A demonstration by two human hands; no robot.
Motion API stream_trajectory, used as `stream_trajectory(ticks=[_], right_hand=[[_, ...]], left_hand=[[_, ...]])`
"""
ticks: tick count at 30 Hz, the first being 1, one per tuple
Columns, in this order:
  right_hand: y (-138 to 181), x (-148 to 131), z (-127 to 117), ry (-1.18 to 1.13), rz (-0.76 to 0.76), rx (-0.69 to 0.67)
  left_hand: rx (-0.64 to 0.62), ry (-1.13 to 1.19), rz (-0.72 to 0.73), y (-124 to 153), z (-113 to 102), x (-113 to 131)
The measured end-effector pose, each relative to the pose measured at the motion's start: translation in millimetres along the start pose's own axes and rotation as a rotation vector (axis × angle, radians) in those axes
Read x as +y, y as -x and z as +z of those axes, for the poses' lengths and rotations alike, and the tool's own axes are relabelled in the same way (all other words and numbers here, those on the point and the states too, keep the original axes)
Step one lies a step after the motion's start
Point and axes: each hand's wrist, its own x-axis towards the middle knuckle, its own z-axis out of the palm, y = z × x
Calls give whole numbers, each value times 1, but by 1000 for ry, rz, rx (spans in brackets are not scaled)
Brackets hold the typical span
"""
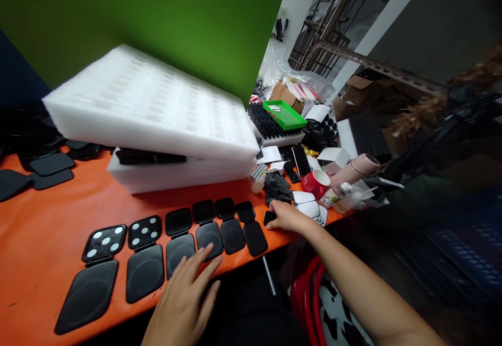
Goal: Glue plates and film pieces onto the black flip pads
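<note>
My left hand [184, 293] is open, fingers spread, over the near edge of the table. Its fingertips overlap the lower halves of the black folding pads. A row of these hinged pads lies unfolded, among them a plain one [254, 239] at the right end. Two at the left, including one pad [105, 242], show white round dots on the upper half. At the row's right, my right hand [288, 216] has its fingers closed on a small black rounded piece [269, 218], partly covered by the fingers. A dark grey cloth [277, 186] lies just behind that hand.
White foam trays [188, 176] are stacked behind the row, the upper one [157, 105] tilted. To the right stand a red mug [315, 183], a pink tumbler [355, 171] and bottles. A green tray [286, 115] sits farther back. More black pads [50, 164] lie at left.
</note>
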Motion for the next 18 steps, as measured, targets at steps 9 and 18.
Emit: stream_trajectory(ticks=[9,18], right_hand=[[31,-14,18,-643,8,7],[58,-90,43,-1118,-52,-249]], left_hand=[[-111,581,-295,-18,-8,21],[-289,1275,-704,-35,-6,25]])
